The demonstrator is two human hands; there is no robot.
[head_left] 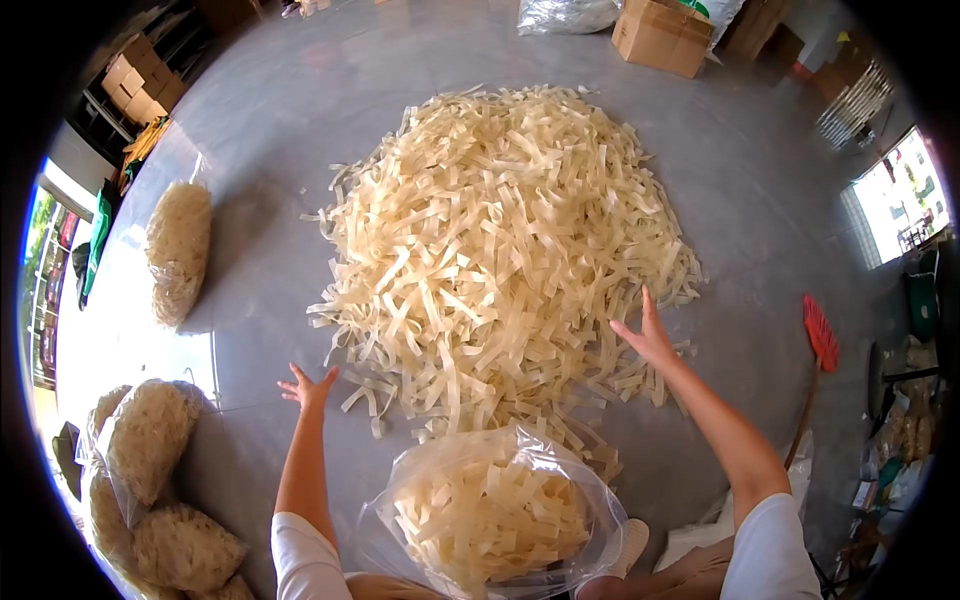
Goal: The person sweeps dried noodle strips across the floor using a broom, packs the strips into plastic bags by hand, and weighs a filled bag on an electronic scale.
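Note:
A large heap of pale yellow flat strips (510, 230) lies spread on the grey floor in front of me. Between my legs stands a clear plastic bag (605, 510) with its mouth wide, partly filled with the same kind of strips (490, 520). My left hand (307, 385) is held out left of the heap's near edge, fingers spread, holding nothing. At the heap's right edge my right hand (648, 335) reaches forward with thumb and fingers apart, and nothing is in it. Whether it touches the strips I cannot tell.
One filled clear bag (180, 250) lies on the floor at the left, and several more filled bags (150, 440) are piled nearer. A red-headed broom (820, 335) is at the right. Cardboard boxes (660, 38) stand at the back. My shoe (630, 545) is beside the bag.

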